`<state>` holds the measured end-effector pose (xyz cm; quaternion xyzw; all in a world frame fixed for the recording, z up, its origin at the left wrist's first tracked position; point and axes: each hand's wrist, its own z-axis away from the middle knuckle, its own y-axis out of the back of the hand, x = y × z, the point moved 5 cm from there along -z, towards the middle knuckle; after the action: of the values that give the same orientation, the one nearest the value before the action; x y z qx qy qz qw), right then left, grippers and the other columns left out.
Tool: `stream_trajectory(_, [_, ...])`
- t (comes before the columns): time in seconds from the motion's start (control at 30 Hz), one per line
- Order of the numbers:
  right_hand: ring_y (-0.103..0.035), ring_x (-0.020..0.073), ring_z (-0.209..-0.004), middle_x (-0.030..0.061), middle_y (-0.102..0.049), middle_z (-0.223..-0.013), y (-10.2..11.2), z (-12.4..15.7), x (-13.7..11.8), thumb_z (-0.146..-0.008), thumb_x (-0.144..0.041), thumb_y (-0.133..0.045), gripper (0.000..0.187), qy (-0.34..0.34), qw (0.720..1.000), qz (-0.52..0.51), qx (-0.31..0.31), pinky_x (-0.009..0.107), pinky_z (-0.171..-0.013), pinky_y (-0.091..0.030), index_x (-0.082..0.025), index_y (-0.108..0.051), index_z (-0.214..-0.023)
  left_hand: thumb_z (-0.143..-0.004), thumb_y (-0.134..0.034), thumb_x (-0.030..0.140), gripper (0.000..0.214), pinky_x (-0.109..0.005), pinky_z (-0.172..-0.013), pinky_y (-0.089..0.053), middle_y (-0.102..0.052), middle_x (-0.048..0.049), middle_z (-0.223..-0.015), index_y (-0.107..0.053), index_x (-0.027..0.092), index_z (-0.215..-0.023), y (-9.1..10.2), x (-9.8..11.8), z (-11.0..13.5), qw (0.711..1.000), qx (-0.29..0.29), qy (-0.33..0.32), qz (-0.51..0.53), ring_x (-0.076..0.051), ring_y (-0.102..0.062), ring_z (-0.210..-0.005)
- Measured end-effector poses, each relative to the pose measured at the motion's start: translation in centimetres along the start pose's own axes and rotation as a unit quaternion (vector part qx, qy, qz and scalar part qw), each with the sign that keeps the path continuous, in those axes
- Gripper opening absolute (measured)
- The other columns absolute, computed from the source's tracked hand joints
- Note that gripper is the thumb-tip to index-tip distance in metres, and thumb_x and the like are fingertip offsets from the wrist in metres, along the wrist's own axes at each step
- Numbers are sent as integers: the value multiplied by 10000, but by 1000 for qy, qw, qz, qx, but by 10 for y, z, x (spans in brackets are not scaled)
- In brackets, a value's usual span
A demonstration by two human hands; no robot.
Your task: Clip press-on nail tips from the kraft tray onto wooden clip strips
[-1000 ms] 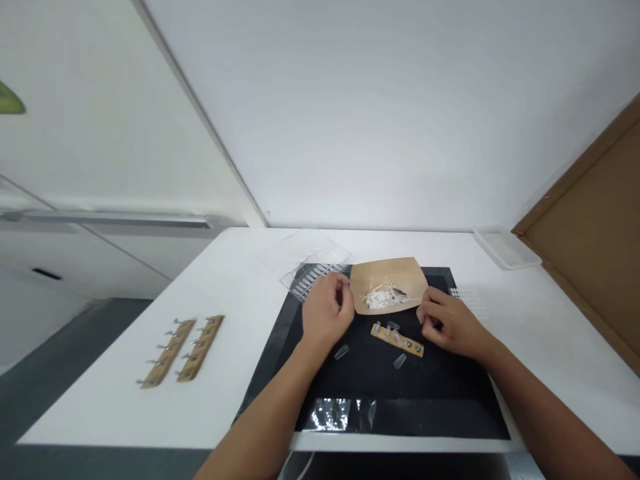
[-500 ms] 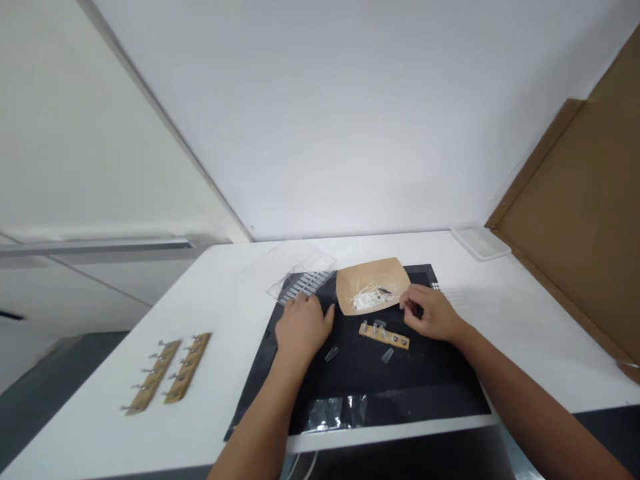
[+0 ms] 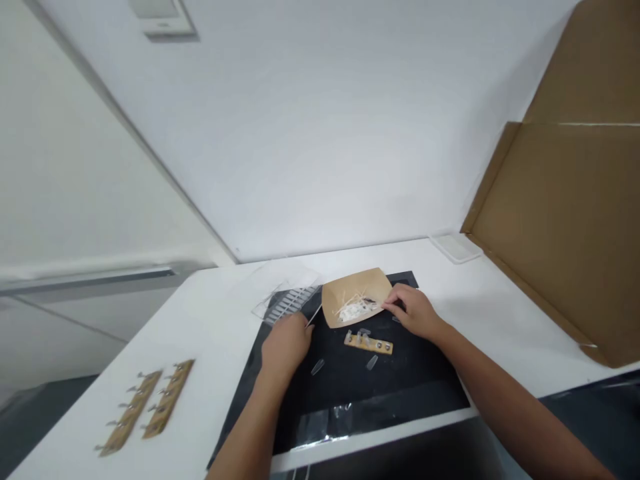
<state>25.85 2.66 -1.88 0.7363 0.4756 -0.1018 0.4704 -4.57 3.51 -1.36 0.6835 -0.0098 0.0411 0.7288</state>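
Note:
My left hand (image 3: pixel 286 347) is closed around a thin white stick (image 3: pixel 314 315), which points up towards the paper tray. At the right edge of the brown paper tray (image 3: pixel 356 280), my right hand (image 3: pixel 411 311) has its thumb and fingers pinched together; anything between them is too small to make out. White sticks and fluffy scraps (image 3: pixel 356 308) lie in the tray. Below it is a wooden strip (image 3: pixel 370 343) with several clear nail tips standing on its left part and bare round metal spots on its right. Loose clear nail tips (image 3: pixel 317 367) lie on the black mat (image 3: pixel 350 390).
A clear case of nail tips (image 3: pixel 291 303) lies by the mat's back left corner. Two wooden strips with metal stands (image 3: pixel 169 399) are on the white table (image 3: pixel 213 333) at left. A white plastic container (image 3: pixel 456 248) and a cardboard panel (image 3: pixel 555 247) stand at right.
The view has shifted. A thin white stick now shows in my left hand. My right hand's fingers have straightened into a pinch at the tray's edge, uncovering a nail tip beneath.

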Motion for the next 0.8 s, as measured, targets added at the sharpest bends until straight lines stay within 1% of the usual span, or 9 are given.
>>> stream_trajectory(0.07, [-670,212,-886,49,-698,-929,3,0,1,-1014,-302,-662,159,3,1000,3,11,347,-800,-531,-232,-644,-872,-1005,-542,291,175,-350,-794,-500,-738,-144,-1073,-656,159,-989,5,0,9,1000,9,21,-2,-299,-707,-1020])
stream_trajectory(0.17, [-669,212,-867,49,-694,-920,4,0,3,-1018,-307,-663,164,3,1000,4,23,351,-804,-534,-231,-647,-873,-1065,-405,326,246,-362,-719,-485,-730,-159,-1106,-590,166,-1086,10,-6,36,996,36,81,1,-325,-724,-989])
stream_trajectory(0.23, [-670,207,-847,43,-698,-909,3,0,4,-1014,-315,-675,163,5,1000,0,22,345,-793,-535,-231,-657,-876,-1086,-362,366,261,-348,-663,-454,-746,-133,-1010,-544,185,-1131,10,-11,60,987,67,142,31,-319,-739,-910])
stream_trajectory(0.3, [-673,202,-842,36,-704,-906,1,0,4,-1006,-325,-694,159,11,1000,-6,15,337,-790,-536,-232,-670,-880,-1096,-357,395,241,-326,-615,-413,-756,-95,-930,-501,212,-1159,4,-12,82,979,86,168,82,-303,-747,-828])
stream_trajectory(0.4, [-678,206,-871,33,-713,-915,-3,1,1,-993,-344,-717,159,21,1000,-14,0,338,-810,-535,-234,-692,-881,-1089,-408,397,174,-292,-592,-387,-759,-54,-905,-472,240,-1128,-11,-5,100,970,125,124,170,-266,-755,-786])
stream_trajectory(0.47, [-678,214,-885,37,-716,-916,-6,2,-1,-984,-357,-728,167,28,999,-15,-11,347,-820,-533,-234,-704,-873,-1091,-400,386,163,-287,-579,-395,-742,-43,-850,-450,232,-1104,-21,-1,106,958,176,88,208,-254,-747,-726])
stream_trajectory(0.53, [-676,217,-868,37,-715,-898,-9,2,-2,-974,-368,-738,180,37,999,-14,-22,353,-813,-531,-236,-711,-855,-1090,-385,358,156,-291,-580,-425,-710,-47,-794,-433,211,-1108,-31,0,109,946,224,77,220,-254,-736,-681])
stream_trajectory(0.63, [-677,218,-854,38,-719,-886,-11,3,-2,-966,-377,-742,188,45,999,-8,-26,355,-803,-532,-238,-716,-841,-1081,-396,333,157,-309,-611,-482,-725,-96,-895,-431,193,-1142,-42,3,110,944,241,60,217,-272,-760,-752])
stream_trajectory(0.8, [-671,232,-833,52,-727,-874,1,1,6,-972,-379,-708,214,37,999,5,-5,376,-808,-527,-235,-706,-813,-1080,-407,294,276,-335,-720,-563,-757,-142,-1071,-402,155,-1318,-46,14,114,949,237,7,206,-285,-785,-929])
